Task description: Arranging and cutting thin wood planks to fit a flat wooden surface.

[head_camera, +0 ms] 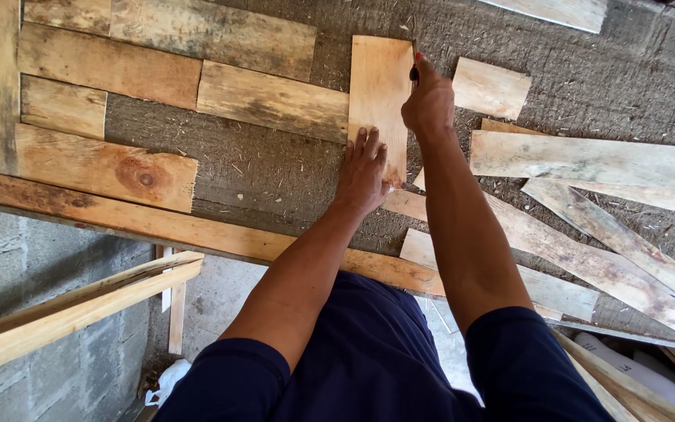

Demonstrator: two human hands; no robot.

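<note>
The left hand point(362, 173) lies flat and wide on the small wood board point(379, 90), at its 6 o'clock end. The right hand point(429, 101) pinches a pencil point(414, 72) at 3 o'clock. The board looks stiff, light, maybe splintery; hold its edges.

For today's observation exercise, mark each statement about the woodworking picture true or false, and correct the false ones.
1. The left hand lies flat on the pale upright board. True.
2. The right hand is empty. False: it grips a small dark tool at the board's right edge.
3. Loose wood strips lie to the right of the arms. True.
4. The person wears gloves. False: both hands are bare.
5. The knotted plank lies under the left hand. False: it lies far to the left.
</note>
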